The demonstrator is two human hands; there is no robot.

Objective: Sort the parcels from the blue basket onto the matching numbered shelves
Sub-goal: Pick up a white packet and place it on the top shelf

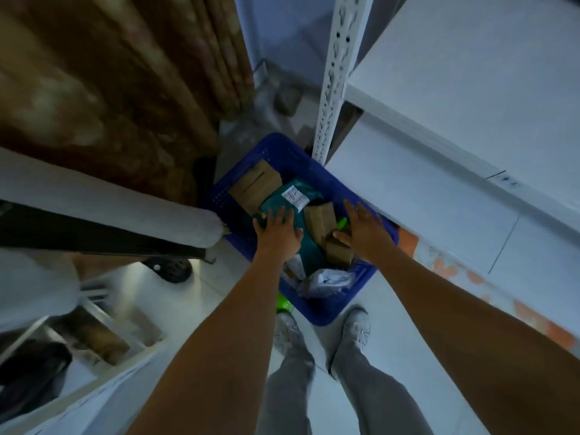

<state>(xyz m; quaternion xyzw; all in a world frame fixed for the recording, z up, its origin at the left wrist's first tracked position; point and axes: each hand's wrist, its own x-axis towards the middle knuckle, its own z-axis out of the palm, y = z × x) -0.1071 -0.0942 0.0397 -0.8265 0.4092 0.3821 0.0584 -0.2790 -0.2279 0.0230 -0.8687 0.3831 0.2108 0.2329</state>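
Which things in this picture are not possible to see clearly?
Head view:
- White label on the teal bag: print too small to read.
- Parcels beneath the left hand and right hand: covered.
- Shelf numbers: none legible; blur.
- Blue basket bottom: hidden by parcels.

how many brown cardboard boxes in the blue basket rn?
3 visible: one large box at the far left corner of the blue basket, one mid-basket between the hands, one small box under the right hand. More may be buried under the teal bag.
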